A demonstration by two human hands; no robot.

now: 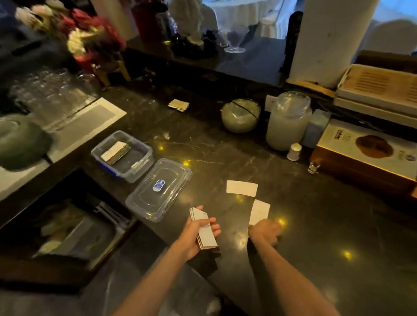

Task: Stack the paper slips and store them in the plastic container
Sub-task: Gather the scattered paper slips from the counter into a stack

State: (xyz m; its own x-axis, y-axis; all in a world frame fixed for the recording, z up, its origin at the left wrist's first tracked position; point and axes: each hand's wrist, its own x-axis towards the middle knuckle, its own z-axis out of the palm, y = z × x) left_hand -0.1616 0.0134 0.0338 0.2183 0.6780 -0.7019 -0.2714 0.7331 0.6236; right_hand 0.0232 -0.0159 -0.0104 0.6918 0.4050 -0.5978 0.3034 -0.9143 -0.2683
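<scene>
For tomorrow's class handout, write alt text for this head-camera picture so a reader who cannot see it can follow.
At a dark counter, a person's left hand holds a stack of paper slips while the right hand picks up a loose slip; another slip lies beyond. To the left, an open plastic container holds more slips beside its lid.

Left hand (pixel 197 234): bare forearm reaching in from the near edge, palm turned up, fingers curled closed around a stack of slips (pixel 203 228). Right hand (pixel 265 231): forearm extended farther right, palm down, fingertips on a single slip (pixel 259 211); grip blurred.
</scene>
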